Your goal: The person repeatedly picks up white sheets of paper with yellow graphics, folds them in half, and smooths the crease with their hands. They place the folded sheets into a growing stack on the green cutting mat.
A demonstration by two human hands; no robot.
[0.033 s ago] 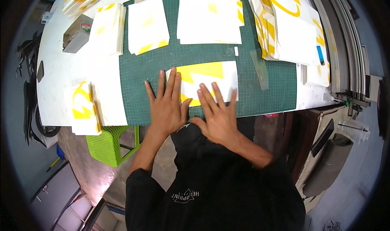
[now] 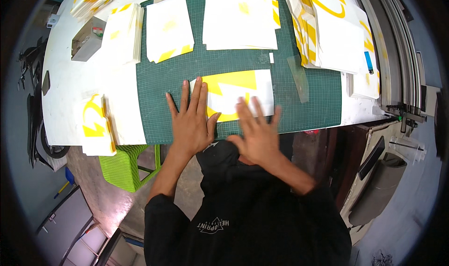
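Observation:
A white and yellow printed paper piece [image 2: 229, 84] lies flat on the green gridded cutting mat [image 2: 161, 90], near the table's front edge. My left hand [image 2: 191, 121] rests flat over its left end, fingers stretched and a little spread, thumb pointing to the right. Over the lower right part of the paper is my right hand [image 2: 258, 132], slightly blurred, with its fingers apart. Whether its fingertips touch the paper, I cannot tell. Neither hand grips anything, and both hide parts of the paper's lower edge.
White and yellow paper stacks [image 2: 341, 41] stand at the right, with a blue lighter [image 2: 369, 62] on top. More sheets [image 2: 241, 22] lie at the mat's far side. A clear strip [image 2: 298, 79] lies right of the paper. A grey box [image 2: 88, 40] and a small stack [image 2: 96, 125] are left.
My right hand has slid a little to the right across the paper and is now blurred. My left hand stays in practically the same place on the paper's left end.

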